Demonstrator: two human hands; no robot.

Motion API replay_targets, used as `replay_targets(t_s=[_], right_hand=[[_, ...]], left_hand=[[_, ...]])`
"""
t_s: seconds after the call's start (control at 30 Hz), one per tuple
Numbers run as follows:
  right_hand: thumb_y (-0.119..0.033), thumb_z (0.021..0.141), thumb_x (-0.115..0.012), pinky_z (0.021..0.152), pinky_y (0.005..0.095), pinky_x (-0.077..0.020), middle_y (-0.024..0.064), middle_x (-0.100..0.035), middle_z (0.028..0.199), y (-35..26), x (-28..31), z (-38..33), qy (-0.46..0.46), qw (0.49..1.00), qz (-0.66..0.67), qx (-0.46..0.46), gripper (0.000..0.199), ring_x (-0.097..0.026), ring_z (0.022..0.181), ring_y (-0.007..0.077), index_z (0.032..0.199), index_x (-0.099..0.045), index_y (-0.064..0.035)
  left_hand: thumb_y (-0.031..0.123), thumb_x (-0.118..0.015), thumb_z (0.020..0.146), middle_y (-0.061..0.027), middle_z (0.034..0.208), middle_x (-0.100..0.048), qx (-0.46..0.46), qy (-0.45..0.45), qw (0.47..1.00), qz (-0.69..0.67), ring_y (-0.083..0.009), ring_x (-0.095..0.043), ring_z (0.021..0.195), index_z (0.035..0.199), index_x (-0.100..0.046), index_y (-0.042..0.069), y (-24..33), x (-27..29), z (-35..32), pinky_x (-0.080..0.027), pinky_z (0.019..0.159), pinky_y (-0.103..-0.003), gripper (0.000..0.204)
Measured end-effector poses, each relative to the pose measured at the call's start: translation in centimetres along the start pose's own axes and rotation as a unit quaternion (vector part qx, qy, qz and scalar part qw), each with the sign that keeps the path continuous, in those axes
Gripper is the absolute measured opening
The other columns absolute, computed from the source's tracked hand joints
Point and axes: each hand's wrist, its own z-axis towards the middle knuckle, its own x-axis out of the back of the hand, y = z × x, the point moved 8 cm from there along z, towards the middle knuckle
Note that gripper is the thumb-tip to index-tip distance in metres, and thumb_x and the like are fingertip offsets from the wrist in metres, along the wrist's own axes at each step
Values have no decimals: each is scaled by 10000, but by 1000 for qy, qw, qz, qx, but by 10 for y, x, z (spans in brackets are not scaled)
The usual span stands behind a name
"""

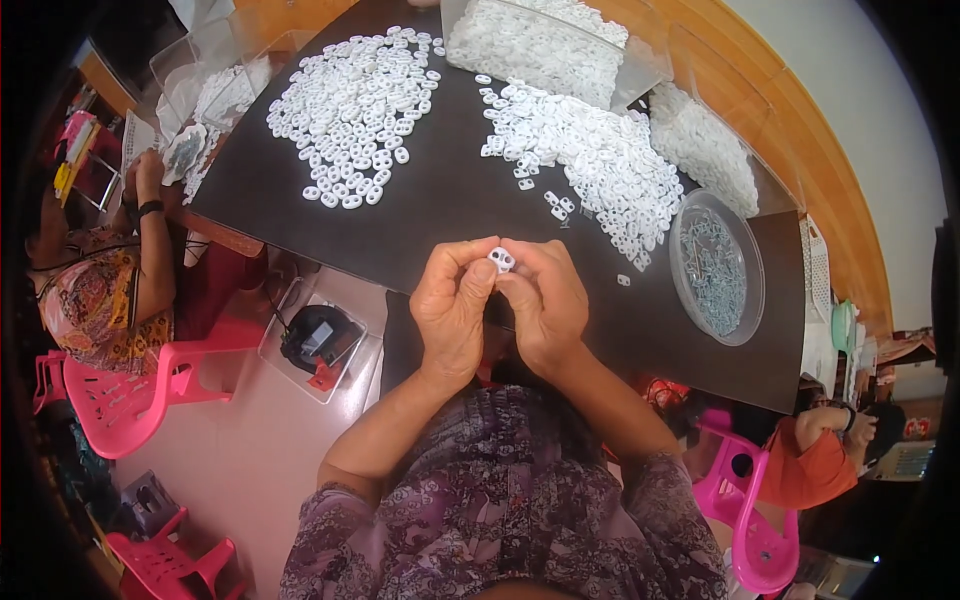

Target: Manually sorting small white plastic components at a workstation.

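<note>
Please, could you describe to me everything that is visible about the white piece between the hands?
The white piece is small and looks like plastic, with two dark openings side by side in the face turned toward the camera. The fingertips of the left hand and right hand pinch it from both sides, hiding part of its edge. In the picture, it appears against the near part of the dark table. Finer details are too small to tell.

Fairly bright, even indoor light falls on the left grip point(450, 310) and right grip point(550, 305), both reasonably sharp. Beyond them, white pieces point(580, 150) look almost washed out against the dark desk point(420, 220). Leftward, the floor point(240, 450) has a glossy sheen; far right, the wall point(845, 110) bows toward the blackened rim.
</note>
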Motion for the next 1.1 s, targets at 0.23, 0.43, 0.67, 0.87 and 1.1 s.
replay_targets(t_s=[0.23, 0.43, 0.67, 0.87, 1.1], right_hand=[[26, 738, -659, 570, 305, -418, 97, -584, 810, 2, 4, -2, 26, 999, 18, -25, 262, -512, 658, 220, 989, -586, 20], [28, 753, -631, 567, 314, -416, 113, -585, 816, -5, 4, -3, 40, 999, -11, 4, 225, -513, 660, 237, 973, -581, 33], [65, 762, -580, 571, 294, -412, 113, -576, 815, -5, -2, -7, 39, 998, -35, 27, 212, -500, 657, 210, 971, -587, 35], [60, 716, -630, 553, 333, -420, 136, -578, 811, -9, -2, -4, 44, 996, -51, 67, 245, -517, 656, 267, 952, -568, 40], [24, 801, -606, 643, 274, -450, 96, -617, 845, 22, 24, 2, -9, 996, -19, -83, 105, -564, 721, 178, 900, -626, -5]], left_hand=[[110, -564, 918, -20, 928, -587, 21, -13, 999, -34, -60, -521, 811, 1071, -581, -31, 5, -4, -2, -441, 728, -188, 208], [127, -569, 917, 9, 865, -576, -26, -18, 997, 76, -47, -506, 766, 1031, -620, -26, 10, -4, -6, -438, 684, -182, 198], [149, -577, 913, -2, 814, -556, -100, 25, 984, 143, -65, -485, 720, 988, -623, -14, 9, 2, -9, -414, 633, -205, 185], [139, -564, 917, -21, 810, -557, -130, 42, 975, 176, -87, -496, 711, 991, -622, -8, 8, 2, -10, -416, 638, -218, 174], [113, -506, 946, -50, 887, -598, -35, -93, 976, 194, -95, -533, 787, 1093, -589, -32, 0, -10, 5, -443, 714, -224, 222]])
